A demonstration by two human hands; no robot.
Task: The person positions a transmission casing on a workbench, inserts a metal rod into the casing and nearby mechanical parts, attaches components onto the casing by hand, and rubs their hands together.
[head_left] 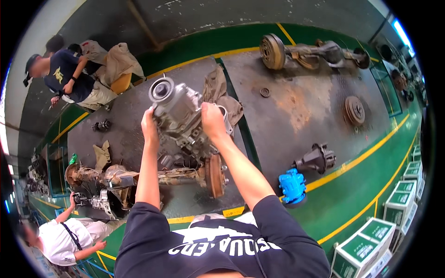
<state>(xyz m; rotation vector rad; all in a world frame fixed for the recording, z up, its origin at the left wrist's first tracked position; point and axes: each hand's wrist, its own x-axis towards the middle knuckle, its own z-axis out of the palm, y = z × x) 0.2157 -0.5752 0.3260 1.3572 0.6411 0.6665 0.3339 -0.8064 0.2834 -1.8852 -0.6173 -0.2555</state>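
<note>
Head view: person's bare L hand [149, 124] is wrapped on the left flank of a chunky, silver-grey cast-metal housing [180, 109], just below its round, ringed end [162, 89]; bare R hand [214, 123] grips the opposite side, though its fingers are partly hidden, so exact hold unclear. Housing is up over the dark-grey bench [127, 134], tilted, ringed end away from the wearer & to the left; can't tell if its lower end touches anything. Prob. heavy for its size, rigid, no give; bare metal may be slick if oily, so 2 hands look req'd. Best holds: solid flanks or thick flange edges, wt. shared both sides; avoid small lugs & fittings low down, prob. easier to knock. Below it lies a long, rust-brown metal axle [121, 175] w/ a round, rusty drum [216, 176] at the right end. Off right, a bright-blue, lumpy casting [292, 185] sits near a blackish, flanged metal unit [317, 158]. Beyond the R hand, a crumpled brown cloth [220, 90]. Farthest, a 2nd long, rusty axle [331, 52] lies along the far side of the adjoining dark bench [259, 116].
</note>
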